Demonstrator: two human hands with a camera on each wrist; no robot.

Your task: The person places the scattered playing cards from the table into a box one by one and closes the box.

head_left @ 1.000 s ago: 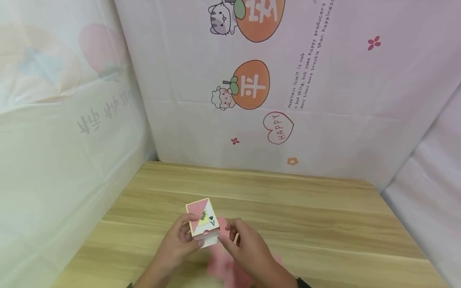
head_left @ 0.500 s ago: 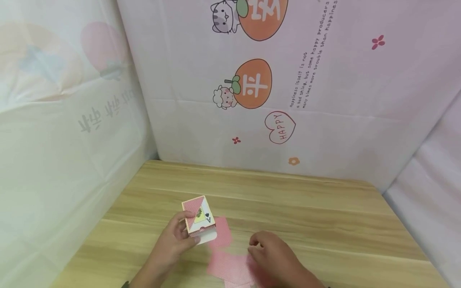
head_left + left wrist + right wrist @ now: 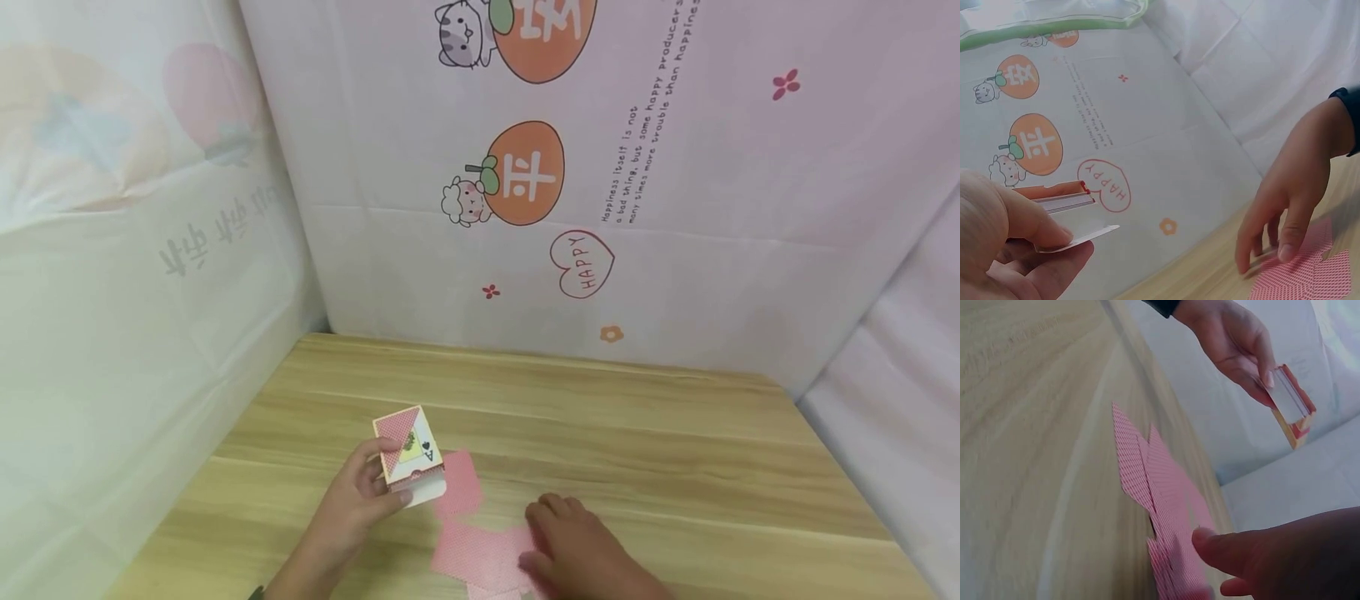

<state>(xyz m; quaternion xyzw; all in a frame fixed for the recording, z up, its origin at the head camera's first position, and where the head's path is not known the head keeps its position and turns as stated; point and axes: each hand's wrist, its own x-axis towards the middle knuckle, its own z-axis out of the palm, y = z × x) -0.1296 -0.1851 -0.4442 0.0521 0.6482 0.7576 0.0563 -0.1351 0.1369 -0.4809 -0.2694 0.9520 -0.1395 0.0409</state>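
Observation:
My left hand (image 3: 347, 500) holds a playing-card box (image 3: 409, 450) above the table, fingers on its far side and thumb at the flap. An ace of spades is printed on its face. The white flap (image 3: 1088, 231) hangs open toward me, and edges of cards show inside the box in the left wrist view. Pink-backed playing cards (image 3: 480, 554) lie spread and overlapping on the table. Over their right side reaches my right hand (image 3: 581, 546), fingers pointing down and loosely bent, thumb (image 3: 1213, 547) at the cards. Nothing is seen gripped in it.
Nearer the box, pink-backed cards (image 3: 459, 485) lie on the wooden table (image 3: 645, 433). A white printed cloth (image 3: 712, 292) stands behind the table, and another cloth (image 3: 150, 350) hangs at the left.
My right hand has left the box's flap, moved right and come down over the spread cards. The left hand has shifted slightly left with the box.

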